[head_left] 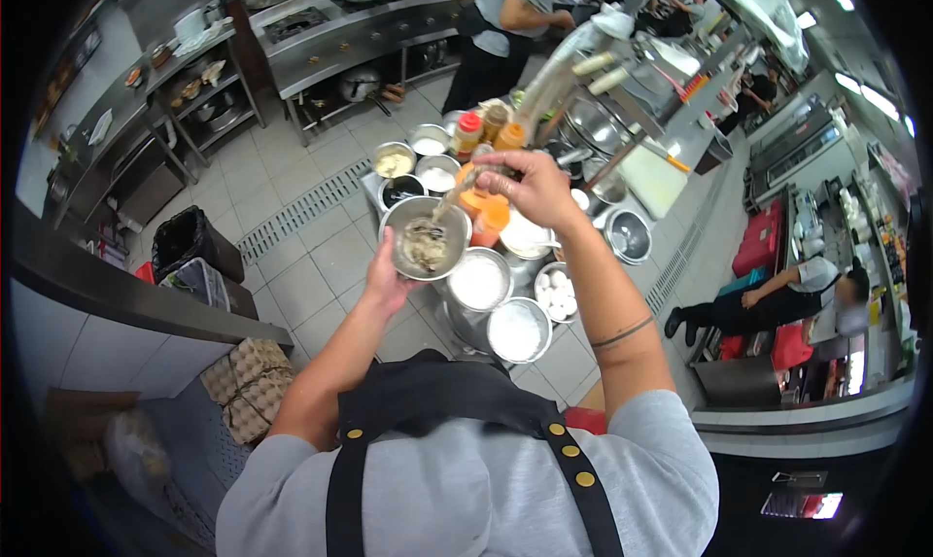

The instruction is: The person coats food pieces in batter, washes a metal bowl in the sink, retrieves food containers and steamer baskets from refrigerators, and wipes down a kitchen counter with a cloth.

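My left hand (388,273) grips a round metal bowl (459,249) by its lower left rim. Pale, greyish chunks of food (426,246) lie inside it. Above the bowl's upper right, my right hand (528,183) is closed on a blurred, light-coloured utensil (454,200) that slants down into the food. Behind the bowl stand small pots, one with a dark liquid (398,190) and one with white powder (437,175). To its right are orange bottles (490,219) and a large bowl of white powder (480,279).
Eggs (556,293) fill a bowl at the right, near another white powder bowl (519,330). A cutting board (648,180) lies farther right. One co-worker (501,32) stands beyond the table, another person (787,299) at far right. A black bin (194,241) and egg trays (248,387) are left.
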Demonstrator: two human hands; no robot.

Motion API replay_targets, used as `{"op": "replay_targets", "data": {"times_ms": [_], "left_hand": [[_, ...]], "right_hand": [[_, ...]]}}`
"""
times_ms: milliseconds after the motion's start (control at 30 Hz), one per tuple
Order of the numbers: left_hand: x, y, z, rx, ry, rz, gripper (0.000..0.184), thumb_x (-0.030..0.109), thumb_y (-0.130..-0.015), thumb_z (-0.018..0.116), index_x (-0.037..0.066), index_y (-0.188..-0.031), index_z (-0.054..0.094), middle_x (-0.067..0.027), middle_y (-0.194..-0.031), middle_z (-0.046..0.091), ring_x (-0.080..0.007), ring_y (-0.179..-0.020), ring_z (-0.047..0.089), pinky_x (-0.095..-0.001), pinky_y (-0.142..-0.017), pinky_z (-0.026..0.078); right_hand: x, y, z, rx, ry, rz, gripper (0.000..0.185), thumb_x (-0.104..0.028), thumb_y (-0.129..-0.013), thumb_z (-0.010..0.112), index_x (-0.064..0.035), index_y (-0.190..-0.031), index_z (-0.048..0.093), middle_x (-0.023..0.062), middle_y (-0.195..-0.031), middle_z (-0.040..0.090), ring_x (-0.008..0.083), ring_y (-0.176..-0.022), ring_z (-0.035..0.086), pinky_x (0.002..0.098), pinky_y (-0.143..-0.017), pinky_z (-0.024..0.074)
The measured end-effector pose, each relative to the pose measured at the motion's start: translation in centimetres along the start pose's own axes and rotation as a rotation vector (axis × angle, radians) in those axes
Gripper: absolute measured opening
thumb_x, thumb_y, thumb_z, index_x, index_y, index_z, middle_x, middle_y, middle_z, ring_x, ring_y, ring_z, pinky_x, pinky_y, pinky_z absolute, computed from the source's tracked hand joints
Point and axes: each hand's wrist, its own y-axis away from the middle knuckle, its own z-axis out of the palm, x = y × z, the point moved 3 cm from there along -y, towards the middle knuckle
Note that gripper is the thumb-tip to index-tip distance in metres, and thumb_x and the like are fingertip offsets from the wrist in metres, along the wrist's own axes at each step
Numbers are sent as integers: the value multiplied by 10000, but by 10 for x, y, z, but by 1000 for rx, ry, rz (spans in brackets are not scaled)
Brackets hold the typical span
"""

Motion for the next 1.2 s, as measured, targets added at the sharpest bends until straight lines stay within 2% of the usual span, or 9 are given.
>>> {"op": "replay_targets", "data": {"times_ms": [200, 367, 467, 567, 800, 933, 1033, 1100, 1200], "left_hand": [[-52, 14, 17, 146, 2, 86, 698, 642, -1021, 300, 145, -1507, 367, -109, -1462, 504, -292, -1298, 548, -499, -1010, 499], [-76, 41, 28, 252, 92, 175, 681, 613, -1032, 329, 113, -1491, 385, -106, -1452, 505, -285, -1304, 534, -481, -1029, 482], [-84, 48, 35, 312, 107, 196, 686, 611, -1029, 345, 101, -1486, 387, -110, -1450, 503, -279, -1307, 531, -470, -1028, 485], [-86, 58, 46, 370, 111, 203, 685, 609, -1028, 357, 98, -1482, 390, -108, -1446, 506, -271, -1304, 532, -450, -1021, 492], [-98, 72, 35, 446, 122, 229, 667, 602, -1028, 371, 95, -1457, 421, -98, -1412, 537, -255, -1270, 561, -429, -996, 513], [-102, 77, 31, 551, 133, 226, 648, 598, -1029, 378, 94, -1430, 451, -94, -1359, 580, -245, -1213, 605, -399, -930, 546], [-102, 75, 21, 585, 162, 223, 645, 597, -1029, 381, 94, -1425, 457, -97, -1346, 590, -248, -1200, 614, -399, -917, 551], [-103, 72, 20, 565, 159, 214, 647, 598, -1028, 383, 94, -1427, 456, -100, -1348, 588, -252, -1202, 612, -410, -924, 548], [-101, 68, 25, 557, 130, 209, 659, 605, -1024, 384, 92, -1434, 447, -104, -1367, 573, -262, -1214, 603, -439, -948, 534]], "right_hand": [[67, 34, -93, 117, 129, 52, 300, -201, -854, 759, -39, -1106, 738, 140, -980, 754, 207, -888, 730, 323, -820, 540], [157, 54, -77, 305, 391, -9, 193, -193, -849, 714, -49, -971, 753, 184, -879, 719, 364, -828, 692, 432, -756, 547], [251, 59, -30, 224, 458, 2, 171, -176, -855, 666, -64, -950, 754, 196, -890, 714, 374, -862, 693, 460, -785, 544], [332, 67, 11, -59, 655, 256, 163, -172, -814, 664, -106, -916, 774, 180, -891, 720, 365, -833, 697, 463, -805, 550], [347, 73, 29, -253, 317, 266, 189, -140, -773, 732, -72, -947, 763, 147, -913, 744, 308, -850, 717, 396, -812, 558], [320, 59, -8, -318, 181, 228, 202, -128, -753, 738, -77, -947, 767, 157, -939, 742, 322, -872, 715, 392, -823, 561], [303, 47, -30, -68, 45, 248, 186, -140, -749, 746, -65, -919, 747, 153, -936, 740, 320, -864, 713, 404, -789, 563], [297, 46, -38, 107, 393, 256, 120, -141, -804, 690, -53, -880, 721, 165, -911, 733, 338, -855, 708, 421, -761, 567], [329, 44, -15, 56, 706, 79, 101, -139, -847, 653, -55, -871, 702, 168, -909, 713, 328, -861, 712, 422, -735, 561]]}}
